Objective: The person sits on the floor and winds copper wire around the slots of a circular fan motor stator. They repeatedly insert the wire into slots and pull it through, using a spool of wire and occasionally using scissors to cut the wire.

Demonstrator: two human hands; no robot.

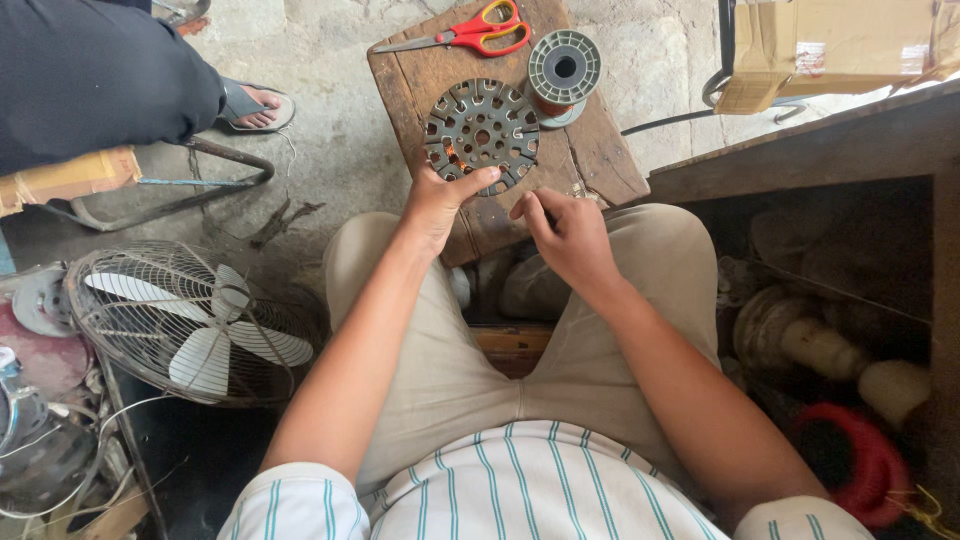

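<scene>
Round slotted stator core (481,133), dark grey metal, flat on a small worn wooden table (600,160) between the knees, near the front edge. Probably a stack of steel laminations: stiff, dense, heavy for its size, not fragile as a body. Glint of copper-orange through the lower left slots, likely fine winding wire, soft and easily nicked, so best kept clear of pressure. Slot edges look sharp; surface dull, not slick. Best hold judged to be the outer rim, thumb on top and fingers under, or two hands opposite across the rim; poking into slots ill advised. Left hand (440,200) at the near rim, lower left of the core: thumb lying across the top edge, fingers curled at or under the rim, a light pinch on the core rather than a full lift. Core apparently still resting on the table. Right hand (570,235) just beside the core at its lower right, apart from it, thumb and forefinger drawn close together as if nipping something thin; whether a wire strand sits between them cannot be told. Behind the core, just touching or overlapping its upper right, a grey spool (563,68) of copper wire. Red-handled scissors (470,33) at the far edge. Caged fan (190,325) on the floor to the left; another person's sandalled foot (255,105) beyond.
</scene>
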